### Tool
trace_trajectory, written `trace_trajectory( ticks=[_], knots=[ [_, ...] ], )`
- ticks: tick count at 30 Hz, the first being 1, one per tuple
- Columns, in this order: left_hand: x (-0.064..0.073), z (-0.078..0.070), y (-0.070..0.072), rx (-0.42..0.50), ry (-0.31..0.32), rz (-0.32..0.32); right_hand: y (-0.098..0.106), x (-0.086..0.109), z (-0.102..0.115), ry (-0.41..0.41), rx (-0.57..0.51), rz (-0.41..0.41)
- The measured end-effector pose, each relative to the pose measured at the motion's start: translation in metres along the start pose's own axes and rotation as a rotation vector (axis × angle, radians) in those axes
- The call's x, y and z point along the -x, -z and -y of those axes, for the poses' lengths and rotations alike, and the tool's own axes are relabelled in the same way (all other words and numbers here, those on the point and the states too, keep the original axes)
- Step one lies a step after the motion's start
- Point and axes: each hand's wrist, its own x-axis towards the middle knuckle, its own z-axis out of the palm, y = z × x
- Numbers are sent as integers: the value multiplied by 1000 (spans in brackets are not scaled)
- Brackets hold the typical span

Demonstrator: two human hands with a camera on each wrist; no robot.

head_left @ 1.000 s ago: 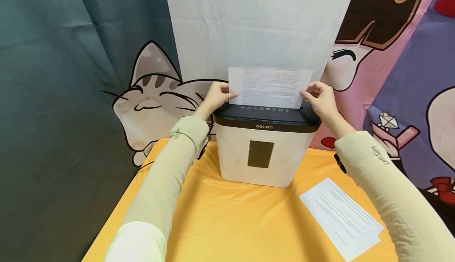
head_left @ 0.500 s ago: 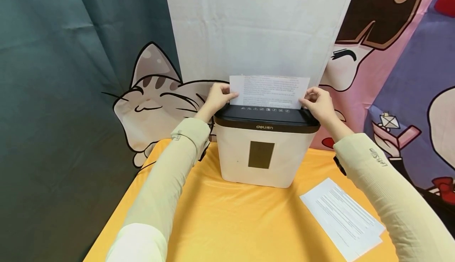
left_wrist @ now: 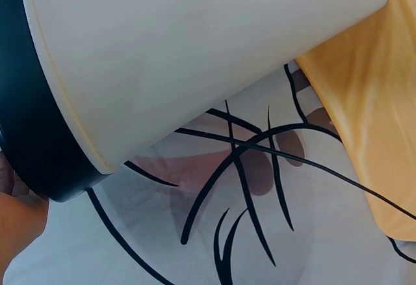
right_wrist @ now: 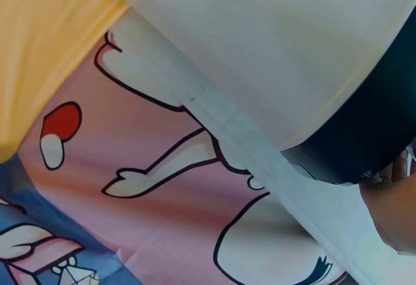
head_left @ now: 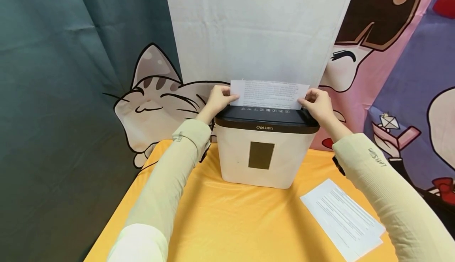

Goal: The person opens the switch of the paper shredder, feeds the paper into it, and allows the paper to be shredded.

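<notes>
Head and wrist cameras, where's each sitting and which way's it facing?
Head: on the head, facing forward and down at the upright paper and white machine; left hand, right hand and sleeves show.
Left: on that wrist, facing the machine's side; part of its hand shows.
Right: likewise, other side.
Wrist views share machine and yellow cloth.

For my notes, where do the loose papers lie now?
In the head view, the papers lie lower right on yellow cloth, between the shredder and right sleeve.

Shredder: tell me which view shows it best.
The head view. It shows nearly all of the shredder, with the front panel and dark lid in sight. The left and right wrist views each show only part of its pale wall and lid, cut off by the frame.
</notes>
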Motion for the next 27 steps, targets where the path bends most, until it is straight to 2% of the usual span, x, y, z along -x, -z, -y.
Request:
trace_trajectory(
  ticks=[4,9,17,22,27],
  knots=[
    [0,1,0,-18,-12,-2,-1,2,-2,-16,56,14],
    [0,4,-1,-45,-30,-1,-1,3,-3,-18,46,19],
    [1,6,-3,-7,7,-7,-4,2,-4,-21,27,3],
    [1,7,-5,13,17,7,-6,3,-5,-26,32,13],
    [1,6,-5,23,20,-6,-5,3,-3,-17,42,26]
  ],
)
